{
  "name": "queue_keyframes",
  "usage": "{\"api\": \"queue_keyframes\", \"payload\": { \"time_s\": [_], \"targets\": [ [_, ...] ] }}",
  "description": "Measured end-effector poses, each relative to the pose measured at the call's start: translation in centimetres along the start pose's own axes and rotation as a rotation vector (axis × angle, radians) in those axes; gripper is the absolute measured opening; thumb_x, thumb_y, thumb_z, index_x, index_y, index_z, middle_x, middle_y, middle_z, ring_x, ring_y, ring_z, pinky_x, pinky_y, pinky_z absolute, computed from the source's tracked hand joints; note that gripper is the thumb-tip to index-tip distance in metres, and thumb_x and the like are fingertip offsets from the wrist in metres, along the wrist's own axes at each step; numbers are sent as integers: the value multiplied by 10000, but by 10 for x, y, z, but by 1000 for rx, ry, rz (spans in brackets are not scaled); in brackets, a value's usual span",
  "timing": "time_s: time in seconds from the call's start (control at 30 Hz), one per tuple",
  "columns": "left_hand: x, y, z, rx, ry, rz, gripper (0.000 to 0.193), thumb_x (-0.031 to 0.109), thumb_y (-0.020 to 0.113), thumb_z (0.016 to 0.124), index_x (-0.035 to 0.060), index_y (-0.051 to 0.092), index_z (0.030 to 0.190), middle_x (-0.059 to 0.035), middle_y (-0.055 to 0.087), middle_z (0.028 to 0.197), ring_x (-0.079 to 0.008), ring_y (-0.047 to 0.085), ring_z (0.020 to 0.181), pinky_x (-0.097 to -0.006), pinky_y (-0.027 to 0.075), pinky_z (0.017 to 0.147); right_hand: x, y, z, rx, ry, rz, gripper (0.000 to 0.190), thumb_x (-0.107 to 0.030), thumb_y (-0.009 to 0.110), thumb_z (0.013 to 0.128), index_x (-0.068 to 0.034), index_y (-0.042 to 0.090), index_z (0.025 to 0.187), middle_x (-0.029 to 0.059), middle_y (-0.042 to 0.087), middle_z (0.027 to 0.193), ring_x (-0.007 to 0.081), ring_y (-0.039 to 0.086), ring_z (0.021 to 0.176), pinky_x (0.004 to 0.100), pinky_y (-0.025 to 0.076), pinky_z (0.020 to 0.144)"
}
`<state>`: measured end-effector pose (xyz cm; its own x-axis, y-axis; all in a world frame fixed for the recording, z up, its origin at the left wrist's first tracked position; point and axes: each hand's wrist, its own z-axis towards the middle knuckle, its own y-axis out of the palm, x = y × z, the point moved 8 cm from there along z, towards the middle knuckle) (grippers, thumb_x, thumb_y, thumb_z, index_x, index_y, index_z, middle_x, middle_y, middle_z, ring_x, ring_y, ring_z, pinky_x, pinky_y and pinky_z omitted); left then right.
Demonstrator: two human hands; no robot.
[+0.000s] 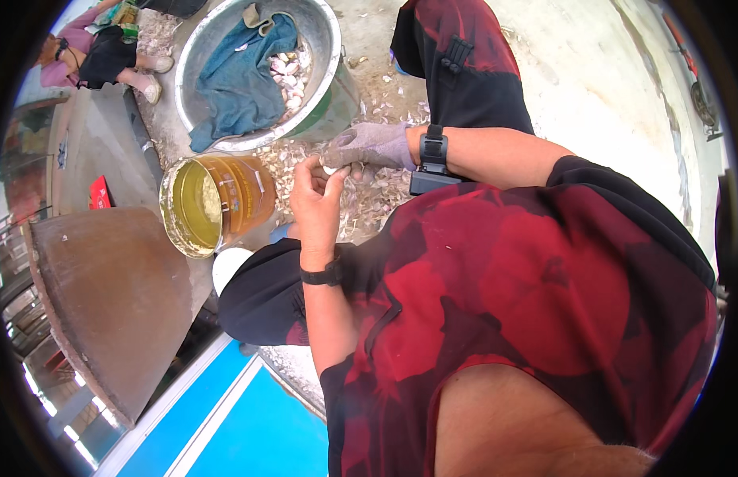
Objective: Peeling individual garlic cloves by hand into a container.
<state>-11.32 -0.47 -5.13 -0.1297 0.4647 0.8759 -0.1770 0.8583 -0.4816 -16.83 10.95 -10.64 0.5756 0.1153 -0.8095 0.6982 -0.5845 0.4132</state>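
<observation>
A pale garlic clove (329, 170) sits between the fingertips of both hands. My left hand (316, 194), bare with a black band at the wrist, pinches it from the left. My right hand (369, 146), in a greyish knitted glove, grips it from the other side; its lower fingers are partly hidden. Below the hands, loose cloves and papery skins (375, 194) cover the ground. Left of them a yellow-brown plastic bucket (247, 194) leans with its mouth towards the left. Above stands a wide metal basin (330, 59) holding unpeeled garlic cloves (291, 77) and a blue cloth (244, 89).
The basin rests on a green container (333, 110). A brown board (112, 286) lies at the left, near a red object (99, 193). Blue panels (255, 417) with white edging are at the bottom. Another person (106, 59) sits at the upper left.
</observation>
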Motion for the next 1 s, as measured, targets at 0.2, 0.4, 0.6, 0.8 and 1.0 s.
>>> {"api": "queue_keyframes", "payload": {
  "time_s": [0.2, 0.4, 0.6, 0.8, 1.0],
  "targets": [
    [-22, 6, -2, -63, -127, -374, 305, 51, 709, 848, -5, 551, 1101, -20, 601, 783, -98, 560, 619, -228, 453, 565, -3, 3, 2, -11, -42, -35, 325, -366, 673, 883, -66, 631, 1001, 6, 625, 794, 90, 594, 623, 239, 486, 574],
    [-20, 7, 0, -100, -199, -988, 232, 57, 624, 914, 24, 545, 1130, -57, 600, 837, -144, 576, 695, -275, 487, 631, -6, 8, 4, -63, -91, 234, 266, -325, 660, 896, -75, 625, 980, 10, 632, 799, 101, 622, 662, 240, 498, 573],
    [-34, 17, -2, -86, -344, -1329, 223, 56, 601, 925, 31, 540, 1138, -127, 593, 998, -173, 578, 781, -293, 503, 735, -5, -3, 0, 38, -88, 441, 245, -269, 608, 936, -38, 627, 1013, 31, 646, 923, 123, 639, 729, 264, 564, 671],
    [-55, 19, -1, -15, -397, -1356, 279, 9, 604, 900, 47, 500, 1156, -141, 598, 1021, -190, 598, 842, -302, 535, 736, -15, -4, -2, 9, -182, 187, 290, -254, 637, 904, -41, 648, 1101, 36, 649, 929, 94, 616, 724, 244, 532, 640],
    [-57, 22, -3, 63, -405, -1274, 234, -6, 613, 906, 14, 507, 1114, -115, 616, 999, -192, 611, 848, -310, 561, 765, -20, -13, -8, 177, -163, -169, 317, -258, 684, 865, -48, 665, 1102, 12, 667, 854, 72, 584, 632, 224, 478, 575]
  ]
}}
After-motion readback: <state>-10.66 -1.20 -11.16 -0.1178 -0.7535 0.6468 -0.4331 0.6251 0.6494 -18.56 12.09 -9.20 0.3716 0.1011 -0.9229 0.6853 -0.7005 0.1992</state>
